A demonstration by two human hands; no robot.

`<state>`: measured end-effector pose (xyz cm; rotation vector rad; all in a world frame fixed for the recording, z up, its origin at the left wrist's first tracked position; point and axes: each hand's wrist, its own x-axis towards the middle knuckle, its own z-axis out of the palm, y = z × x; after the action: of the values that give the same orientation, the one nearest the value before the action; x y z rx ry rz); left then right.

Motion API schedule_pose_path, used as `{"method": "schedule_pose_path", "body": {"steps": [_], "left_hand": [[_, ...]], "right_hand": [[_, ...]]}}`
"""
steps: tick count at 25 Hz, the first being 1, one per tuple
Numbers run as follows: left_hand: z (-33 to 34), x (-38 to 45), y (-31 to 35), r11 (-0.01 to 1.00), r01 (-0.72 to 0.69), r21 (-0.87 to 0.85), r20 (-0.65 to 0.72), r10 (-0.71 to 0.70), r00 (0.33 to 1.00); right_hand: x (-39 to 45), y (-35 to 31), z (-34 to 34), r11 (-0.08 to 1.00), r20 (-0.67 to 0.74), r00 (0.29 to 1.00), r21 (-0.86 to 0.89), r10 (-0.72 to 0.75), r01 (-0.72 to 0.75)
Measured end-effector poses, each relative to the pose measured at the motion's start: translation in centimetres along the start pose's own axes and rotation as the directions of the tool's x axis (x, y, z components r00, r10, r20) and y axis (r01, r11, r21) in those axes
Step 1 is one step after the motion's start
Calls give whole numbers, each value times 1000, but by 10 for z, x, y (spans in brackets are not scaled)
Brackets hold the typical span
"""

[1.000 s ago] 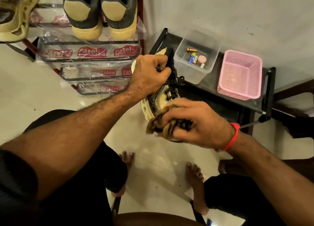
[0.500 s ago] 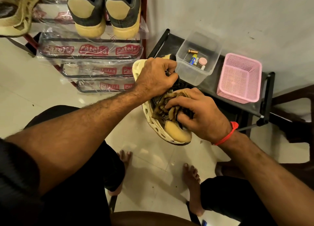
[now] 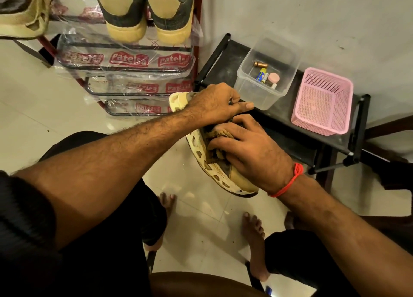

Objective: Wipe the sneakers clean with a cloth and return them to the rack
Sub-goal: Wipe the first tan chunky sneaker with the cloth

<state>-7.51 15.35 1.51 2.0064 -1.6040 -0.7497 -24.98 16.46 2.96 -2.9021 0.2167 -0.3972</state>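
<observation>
Clear tub [image 3: 266, 82] holding batteries and small bits, pink basket [image 3: 321, 102] beside it, left hand [image 3: 212, 102] gripping sneaker [image 3: 237, 180] at its heel, right hand [image 3: 250, 149] fingers curled on cloth [image 3: 218, 136] pressed atop sneaker

Four sneakers show: one [image 3: 232, 178] held, a pair [image 3: 147, 13] on the rack [image 3: 125, 51], one [image 3: 22, 13] at far left. There is one cloth [image 3: 218, 138], one clear tub [image 3: 266, 73] and one pink basket [image 3: 321, 100]; two hands work, left [image 3: 214, 104] and right [image 3: 250, 149]
</observation>
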Motion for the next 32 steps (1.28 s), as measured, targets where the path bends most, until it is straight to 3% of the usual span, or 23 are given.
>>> {"method": "schedule_pose_path", "body": {"steps": [4,7,9,13,15,18,24,26,29,32], "left_hand": [[-9,1,-1,996,25,-90,-90,-33,995],[-14,1,-6,998,34,-57,-133,-41,990],[-18,0,-6,999,33,-28,-140,-36,989],[-4,-2,-1,996,-70,-52,-73,66,995],[7,-2,4,991,-90,-99,-30,87,996],[0,1,3,988,-69,-142,-109,53,993],[-25,-1,-17,995,-20,-102,-225,-3,974],[-30,0,-21,992,-34,-118,-264,2,964],[-36,2,-25,989,-28,-143,-347,-23,938],[-33,3,-25,987,-63,-147,-407,-2,913]], "right_hand": [[-3,16,-25,993,175,983,108,-56,37],[-12,13,-36,986,413,904,161,-112,49],[-18,7,-32,986,468,875,161,-121,50],[-13,9,-16,991,136,989,125,-56,39],[-6,10,-12,996,17,1000,91,-5,3],[-2,14,-20,996,46,999,82,25,-29],[-19,25,-37,984,299,954,170,-3,-50],[-26,30,-38,983,321,947,161,31,-86],[-34,45,-43,981,225,967,126,120,-151],[-35,49,-42,950,12,972,211,234,-231]]}}
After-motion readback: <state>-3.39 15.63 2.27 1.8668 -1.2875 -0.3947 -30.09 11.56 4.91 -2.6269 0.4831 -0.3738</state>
